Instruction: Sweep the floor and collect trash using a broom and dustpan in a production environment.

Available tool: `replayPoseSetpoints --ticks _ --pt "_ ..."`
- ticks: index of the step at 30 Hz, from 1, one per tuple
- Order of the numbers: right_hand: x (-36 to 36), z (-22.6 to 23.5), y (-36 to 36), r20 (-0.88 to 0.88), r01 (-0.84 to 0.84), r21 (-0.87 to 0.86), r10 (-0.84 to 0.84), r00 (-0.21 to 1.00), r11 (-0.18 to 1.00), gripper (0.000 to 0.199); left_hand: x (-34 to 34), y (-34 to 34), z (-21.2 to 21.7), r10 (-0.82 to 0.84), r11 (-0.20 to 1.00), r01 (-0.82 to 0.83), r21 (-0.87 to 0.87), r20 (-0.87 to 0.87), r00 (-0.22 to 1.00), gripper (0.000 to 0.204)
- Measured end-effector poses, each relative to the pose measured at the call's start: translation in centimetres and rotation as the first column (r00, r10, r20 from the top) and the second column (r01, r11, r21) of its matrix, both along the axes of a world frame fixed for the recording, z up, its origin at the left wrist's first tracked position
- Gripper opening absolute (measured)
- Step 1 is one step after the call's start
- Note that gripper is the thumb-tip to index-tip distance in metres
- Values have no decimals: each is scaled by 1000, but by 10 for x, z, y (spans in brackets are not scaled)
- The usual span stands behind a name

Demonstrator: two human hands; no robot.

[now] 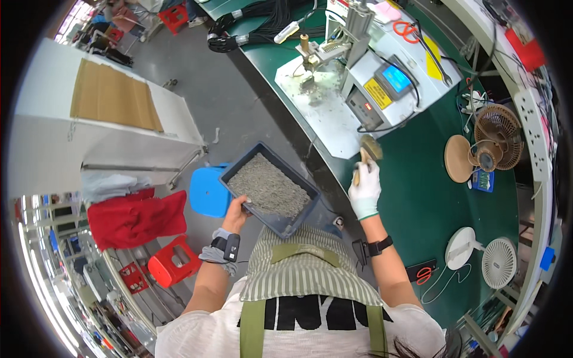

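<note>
My bare left hand (237, 215) grips the near-left rim of a dark grey plastic tray (227, 172), its fingers under or behind the wall. Grey, crumbly granular scrap (271, 186) fills much of the tray, which I hold in front of my apron beside the workbench. In a white glove, my right hand (364, 190) is closed round the wooden handle of a brush (371, 149). The brush's bristle end is over the green bench top, beside the corner of the machine's white base plate (328, 128). Some dark residue lies on that plate under the machine head.
A bench machine (382, 83) with a small blue screen stands on the green bench (418, 197). Fans (498, 262), red-handled scissors (424, 275) and black cable bundles (262, 24) lie around it. A blue stool (209, 194) and a red stool (173, 261) stand to the left.
</note>
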State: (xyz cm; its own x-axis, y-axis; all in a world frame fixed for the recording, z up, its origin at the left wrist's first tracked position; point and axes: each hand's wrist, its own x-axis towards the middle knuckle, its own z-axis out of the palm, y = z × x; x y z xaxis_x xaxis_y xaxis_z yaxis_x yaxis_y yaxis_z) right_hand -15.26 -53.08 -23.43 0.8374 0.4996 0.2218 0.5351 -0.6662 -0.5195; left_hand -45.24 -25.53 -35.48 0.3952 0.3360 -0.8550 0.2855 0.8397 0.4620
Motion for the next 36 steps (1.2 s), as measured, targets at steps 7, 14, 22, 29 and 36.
replayPoseSetpoints --ticks 7,14,22,29,36 --pt "-19 14 114 -96 280 -315 -324 941 907 33 111 123 5 -233 947 234 221 -32 972 38" --pt "-2 73 152 178 367 -95 -347 921 925 22 183 154 -6 -413 910 407 83 84 907 57" --pt "52 62 -22 -143 789 36 -778 612 614 14 188 146 -30 -419 907 421 -19 50 906 47" --pt "240 -34 -99 -58 669 -159 -683 728 726 19 150 172 -3 -414 910 412 38 38 910 46" --pt "242 -37 -128 -193 555 -179 -582 790 812 22 129 144 54 -281 957 283 63 -39 959 24"
